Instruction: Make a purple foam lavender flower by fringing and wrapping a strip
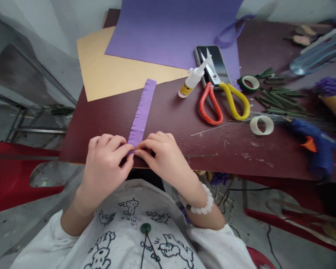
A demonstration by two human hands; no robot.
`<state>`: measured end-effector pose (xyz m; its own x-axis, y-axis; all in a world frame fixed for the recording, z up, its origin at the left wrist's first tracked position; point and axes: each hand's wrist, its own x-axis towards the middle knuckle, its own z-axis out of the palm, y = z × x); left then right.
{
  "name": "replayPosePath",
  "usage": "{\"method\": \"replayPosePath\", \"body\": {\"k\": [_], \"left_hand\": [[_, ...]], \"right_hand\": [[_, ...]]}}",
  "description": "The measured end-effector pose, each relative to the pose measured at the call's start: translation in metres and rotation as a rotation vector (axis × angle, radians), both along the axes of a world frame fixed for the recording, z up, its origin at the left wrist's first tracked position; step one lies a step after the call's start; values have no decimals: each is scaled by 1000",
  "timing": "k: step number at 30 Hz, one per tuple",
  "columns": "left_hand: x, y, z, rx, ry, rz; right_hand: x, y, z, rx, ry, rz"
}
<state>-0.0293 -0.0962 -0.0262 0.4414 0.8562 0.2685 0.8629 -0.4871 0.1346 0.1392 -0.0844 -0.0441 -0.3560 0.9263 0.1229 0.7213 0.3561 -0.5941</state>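
Note:
A purple paper strip point(144, 108) with small cuts along its left edge lies on the dark red table, its near end between my hands. My left hand point(106, 164) pinches that near end at its left side, thumb and forefinger together. From the right, my right hand point(164, 157) pinches the same end, its fingertips almost meeting the left ones. The bit of paper between the fingertips looks rolled or folded, partly hidden by the fingers. A thin green wire point(200, 155) lies to the right of my right hand.
Beyond the hands lie yellow paper point(109, 74), purple paper point(168, 30), a glue bottle point(190, 82) and scissors point(212, 78) on a phone point(223, 67). Rightward are green tape point(249, 83), a white tape roll point(261, 125), green stems point(282, 101) and a blue glue gun point(316, 142).

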Motion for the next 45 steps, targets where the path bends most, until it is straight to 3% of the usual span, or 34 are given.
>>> {"method": "replayPosePath", "body": {"k": [12,26,31,39,45], "left_hand": [[4,3,4,-56,-24,67],[4,3,2,-82,-66,76],[3,-2,0,-46,-28,72],[1,-9,-5,22,18,68],[2,-5,-5,92,23,36]], "right_hand": [[5,-8,-9,238,-20,103],[1,-14,-16,367,12,39],[-3,-14,-16,318,36,-5],[-8,-5,-3,105,57,-37],[-11,-4,4,87,-89,-32]]}}
